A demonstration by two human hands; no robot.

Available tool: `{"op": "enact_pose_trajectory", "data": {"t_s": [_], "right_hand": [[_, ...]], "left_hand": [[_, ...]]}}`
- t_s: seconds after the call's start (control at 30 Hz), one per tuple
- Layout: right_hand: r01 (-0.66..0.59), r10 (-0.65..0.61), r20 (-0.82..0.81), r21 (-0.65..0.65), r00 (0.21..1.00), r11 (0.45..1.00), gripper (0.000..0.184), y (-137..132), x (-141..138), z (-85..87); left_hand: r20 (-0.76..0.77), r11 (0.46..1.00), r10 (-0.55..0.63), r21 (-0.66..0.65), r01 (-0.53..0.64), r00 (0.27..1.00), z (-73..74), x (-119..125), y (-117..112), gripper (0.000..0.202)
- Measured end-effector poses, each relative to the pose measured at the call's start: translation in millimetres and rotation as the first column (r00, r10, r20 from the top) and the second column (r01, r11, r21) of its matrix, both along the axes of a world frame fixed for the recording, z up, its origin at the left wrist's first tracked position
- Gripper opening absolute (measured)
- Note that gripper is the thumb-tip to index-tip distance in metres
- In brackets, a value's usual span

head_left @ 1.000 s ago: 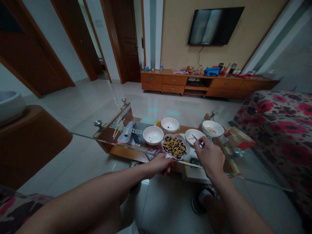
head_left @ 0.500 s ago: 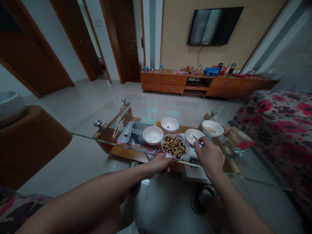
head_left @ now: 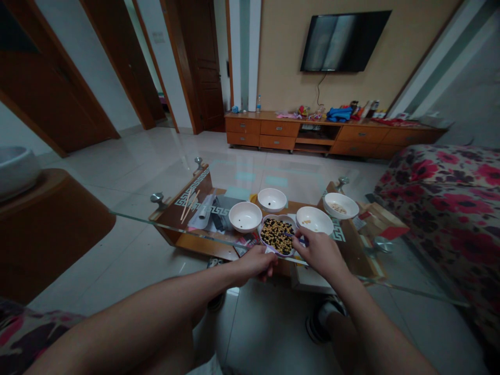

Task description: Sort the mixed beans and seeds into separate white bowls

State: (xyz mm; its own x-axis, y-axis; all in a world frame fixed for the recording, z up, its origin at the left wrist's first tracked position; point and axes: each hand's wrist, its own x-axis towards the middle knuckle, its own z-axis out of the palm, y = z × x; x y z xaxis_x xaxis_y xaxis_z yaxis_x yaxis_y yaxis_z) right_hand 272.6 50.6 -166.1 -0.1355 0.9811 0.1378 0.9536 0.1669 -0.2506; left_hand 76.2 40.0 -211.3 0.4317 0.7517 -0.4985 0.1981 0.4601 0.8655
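- Your right fingers [head_left: 302, 240] are pinched closed on a blue stick [head_left: 289, 235], holding it by one end.
- The stick's tip reaches over the beans [head_left: 275, 237], but you can't tell from this view whether it touches one.
- Your left fingers [head_left: 267, 269] are curled at the near rim of the bean bowl [head_left: 292, 246]. They look to be touching it, but you can't tell how firmly they grip or how far they are open.
- Your right hand [head_left: 322, 255] is just right of the bean bowl, and your left hand [head_left: 253, 263] is at its near left.
- The bean bowl is scalloped and white with a purple edge. It is heaped with yellow and black beans and sits near the middle of the table.
- A white bowl [head_left: 314, 220] is just right of it, with a few yellow beans inside.
- At far right, another white bowl [head_left: 340, 205] holds pale beans.
- Two more white bowls [head_left: 245, 217] [head_left: 272, 200] stand left and far of the bean bowl, with a few dark specks in them.
- All of them stand on a glass-topped wooden table [head_left: 191, 245], with wooden chopsticks [head_left: 188, 204] at its left end.
- To the right is a floral sofa [head_left: 441, 192]. Far ahead is a wooden cabinet [head_left: 277, 135], under a wall-mounted TV [head_left: 344, 41].
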Motion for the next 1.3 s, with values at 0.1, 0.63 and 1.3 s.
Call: {"op": "enact_pose_trajectory", "data": {"t_s": [0.1, 0.63, 1.3], "right_hand": [[-0.11, 0.107, -0.047, -0.053, 0.993, 0.993, 0.021, -0.5, -1.9, -3.6], [-0.21, 0.204, -0.073, -0.089, 0.976, 0.974, 0.017, 0.5, -6.0, -9.9], [-0.216, 0.211, -0.051, -0.107, 0.976, 0.971, 0.021, -0.4, -9.7, -8.3]], "left_hand": [[-0.007, 1.0, -0.001, -0.003, 0.001, 1.0, -2.3, -0.6, 0.5, 0.01], [0.006, 1.0, -0.001, 0.005, 0.001, 1.0, -6.0, -0.8, 0.8, 0.013], [-0.002, 1.0, -0.012, 0.018, 0.012, 1.0, -6.7, -0.5, 0.6, 0.013]]}}
